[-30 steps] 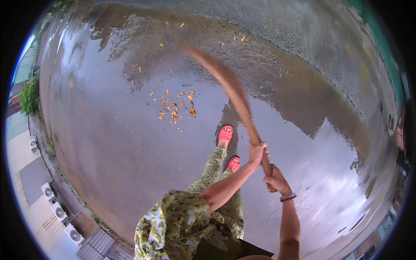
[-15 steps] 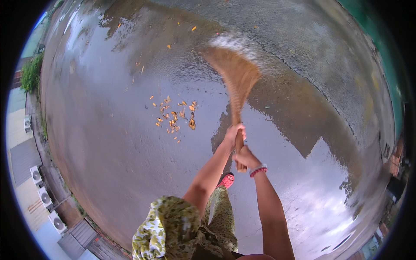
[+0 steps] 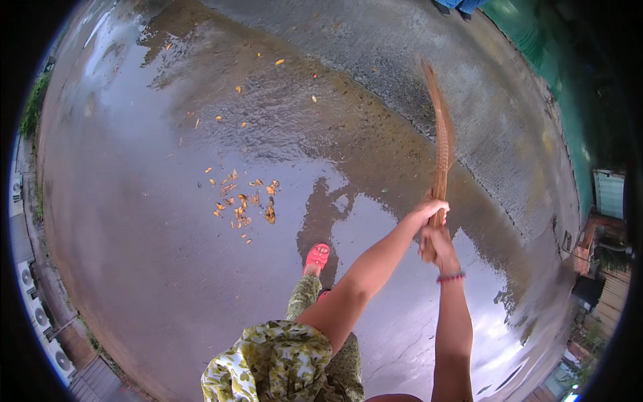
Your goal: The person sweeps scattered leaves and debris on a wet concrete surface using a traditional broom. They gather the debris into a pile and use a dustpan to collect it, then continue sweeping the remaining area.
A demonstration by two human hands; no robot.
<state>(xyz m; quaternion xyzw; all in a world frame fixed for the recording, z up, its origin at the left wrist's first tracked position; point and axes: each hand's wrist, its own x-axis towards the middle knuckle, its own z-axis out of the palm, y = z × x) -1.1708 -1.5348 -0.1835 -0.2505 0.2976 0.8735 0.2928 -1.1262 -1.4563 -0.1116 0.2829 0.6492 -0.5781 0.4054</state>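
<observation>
Both my hands are wrapped round the handle of a long brown straw broom, held out to my right. Higher on the handle is my left hand, closed on it. My right hand, with a red bracelet at the wrist, grips the lower end just beneath. The broom's bristles point away from me and show narrow, edge-on, over the grey pavement; whether they touch it I cannot tell. To the left, a loose cluster of yellow-brown leaves lies on the wet ground, apart from the broom.
Shallow water covers much of the ground and mirrors the sky. Several single leaves lie farther out. Another person's feet and blue trousers show at the far edge. A green wall runs along the right; air-conditioner units stand at lower left.
The broom has swung right, from a wide spread over splashing water to an edge-on position. Both hands moved right with it. A pink-sandalled foot now shows farther forward, and another person's feet have come into view.
</observation>
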